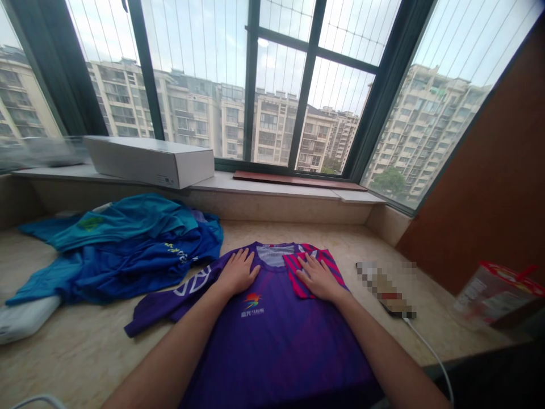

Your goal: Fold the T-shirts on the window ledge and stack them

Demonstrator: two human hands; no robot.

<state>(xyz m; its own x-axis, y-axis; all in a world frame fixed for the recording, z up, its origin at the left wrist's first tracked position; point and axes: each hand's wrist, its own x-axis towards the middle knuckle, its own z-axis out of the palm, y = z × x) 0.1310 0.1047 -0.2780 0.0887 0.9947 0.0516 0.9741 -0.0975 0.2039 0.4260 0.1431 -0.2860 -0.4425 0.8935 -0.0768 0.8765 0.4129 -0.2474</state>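
A purple T-shirt (272, 341) lies front up on the stone ledge, its collar toward the window and its lower part running out of view at the bottom. The left-side sleeve is spread outward, while the pink-striped sleeve (296, 278) is folded in over the chest. My left hand (238, 271) rests flat on the shoulder beside the collar, fingers spread. On the folded striped sleeve lies my right hand (320, 277), also flat with its fingers apart. Neither hand grips the cloth.
Left of the shirt is a heap of blue and teal clothes (140, 250), with a white object (29, 318) partly under it. A white box (149, 159) stands on the sill. At right are a blurred-out phone (385, 289) on a white cable (430, 346) and a clear red-rimmed container (489, 295).
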